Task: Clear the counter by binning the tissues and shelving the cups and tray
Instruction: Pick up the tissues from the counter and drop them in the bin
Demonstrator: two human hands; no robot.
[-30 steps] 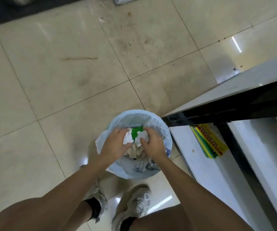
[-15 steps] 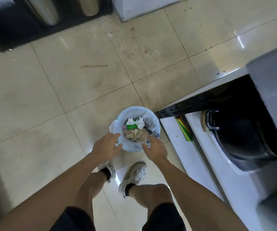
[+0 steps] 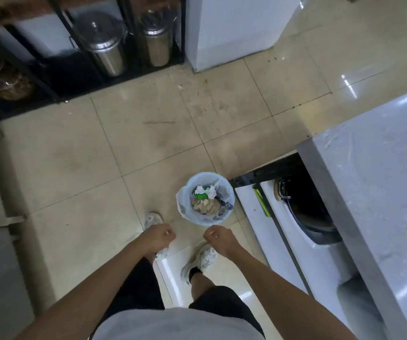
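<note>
A small bin (image 3: 229,192) lined with a pale blue bag stands on the tiled floor beside the counter's end. White tissues (image 3: 206,190) with a green scrap lie on top of brownish waste inside it. My left hand (image 3: 158,238) and my right hand (image 3: 219,238) hang well above and nearer than the bin, both with fingers curled in and nothing held. No cups or tray are in view.
A grey counter top (image 3: 379,187) runs along the right, with a black pot (image 3: 303,204) on the shelf below it. At the far left a black rack (image 3: 57,77) holds steel lidded canisters (image 3: 104,45). A white cabinet (image 3: 234,28) stands behind.
My hands let go of the tissues in the bin and drew back and up. The view rose as I stood up, bringing the rack and counter top into sight.
</note>
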